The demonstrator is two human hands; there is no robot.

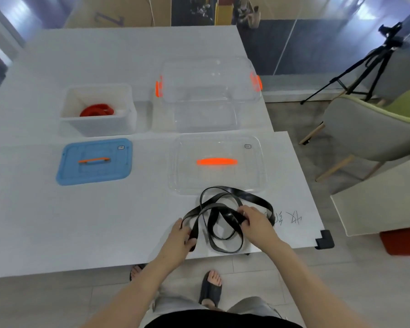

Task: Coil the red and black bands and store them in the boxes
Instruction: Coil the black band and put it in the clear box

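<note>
A black band (225,217) lies in loose tangled loops on the white table near its front right edge. My left hand (184,235) grips its left loop, and my right hand (255,223) pinches a fold near the middle. A red band (96,110) rests coiled inside the small white box (128,119) at the back left. The large clear box (211,95) with orange latches stands open at the back right with nothing visible in it.
A blue lid (94,162) with an orange handle lies in front of the white box. A clear lid (217,164) with an orange handle lies just beyond the black band. A chair (374,131) and a tripod (369,62) stand to the right of the table.
</note>
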